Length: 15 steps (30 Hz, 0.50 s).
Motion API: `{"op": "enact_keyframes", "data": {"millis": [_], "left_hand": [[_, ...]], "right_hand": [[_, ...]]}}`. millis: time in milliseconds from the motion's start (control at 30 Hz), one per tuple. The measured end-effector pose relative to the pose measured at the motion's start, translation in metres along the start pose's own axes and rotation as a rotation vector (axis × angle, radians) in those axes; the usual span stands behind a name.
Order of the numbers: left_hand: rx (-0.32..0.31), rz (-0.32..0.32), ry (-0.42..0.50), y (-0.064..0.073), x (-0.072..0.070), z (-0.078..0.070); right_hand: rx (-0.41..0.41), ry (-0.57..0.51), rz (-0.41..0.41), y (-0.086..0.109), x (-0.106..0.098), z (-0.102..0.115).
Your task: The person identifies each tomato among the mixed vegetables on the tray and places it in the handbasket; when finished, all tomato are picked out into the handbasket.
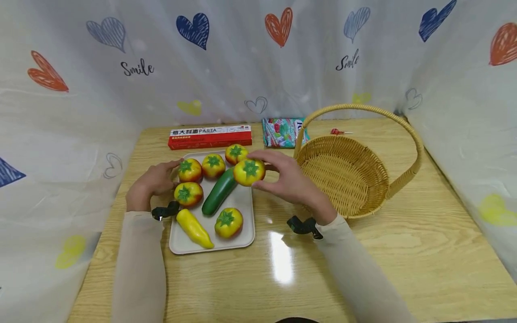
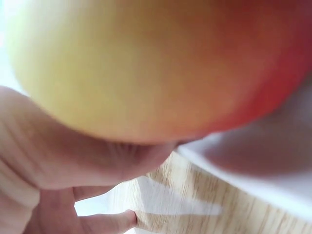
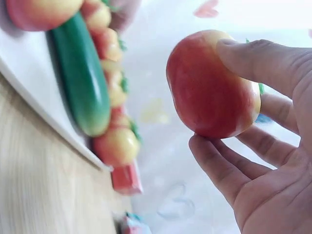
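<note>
In the head view my right hand [image 1: 288,177] holds a yellow-red tomato [image 1: 249,172] with a green leafy top, pinched between thumb and fingers. The right wrist view shows this tomato [image 3: 212,83] raised off the tray. A pale tray [image 1: 238,242] lies beneath, bearing several more tomatoes [image 1: 229,223], a dark green cucumber-like vegetable [image 1: 219,193] and a yellow pepper [image 1: 194,229]. My left hand [image 1: 153,181] rests at the tray's left edge with fingers loosely extended. Beside its thumb, a tomato [image 2: 156,68] fills much of the left wrist view.
A wicker basket [image 1: 381,204] with a tall handle stands right of the tray. Behind the tray lies a red pasta box [image 1: 210,137], with a green candy bag [image 1: 282,133] beside it. A red lollipop [image 1: 336,131] lies behind the basket. A printed curtain [image 1: 226,72] borders the table.
</note>
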<state>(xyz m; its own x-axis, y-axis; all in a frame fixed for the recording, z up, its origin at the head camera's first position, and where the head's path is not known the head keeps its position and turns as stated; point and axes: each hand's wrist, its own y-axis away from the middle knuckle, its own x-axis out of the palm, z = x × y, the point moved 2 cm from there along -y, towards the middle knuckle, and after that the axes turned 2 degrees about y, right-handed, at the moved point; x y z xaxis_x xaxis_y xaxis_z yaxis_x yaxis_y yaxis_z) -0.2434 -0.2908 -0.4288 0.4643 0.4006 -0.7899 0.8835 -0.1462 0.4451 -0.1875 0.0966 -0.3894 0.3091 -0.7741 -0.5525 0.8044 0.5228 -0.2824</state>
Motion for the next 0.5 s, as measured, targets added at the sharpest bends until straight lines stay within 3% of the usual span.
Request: {"op": "enact_keyframes", "data": {"millis": [300,500], "left_hand": [[0.009,-0.010,-0.017,-0.003,0.002,0.003],[0.018,-0.020,-0.032,-0.001,0.000,0.002]], "right_hand": [[0.108,-0.065,-0.243,0.052,-0.055,-0.017],[0.231,-0.026,-0.335,0.078,-0.072,-0.037]]}}
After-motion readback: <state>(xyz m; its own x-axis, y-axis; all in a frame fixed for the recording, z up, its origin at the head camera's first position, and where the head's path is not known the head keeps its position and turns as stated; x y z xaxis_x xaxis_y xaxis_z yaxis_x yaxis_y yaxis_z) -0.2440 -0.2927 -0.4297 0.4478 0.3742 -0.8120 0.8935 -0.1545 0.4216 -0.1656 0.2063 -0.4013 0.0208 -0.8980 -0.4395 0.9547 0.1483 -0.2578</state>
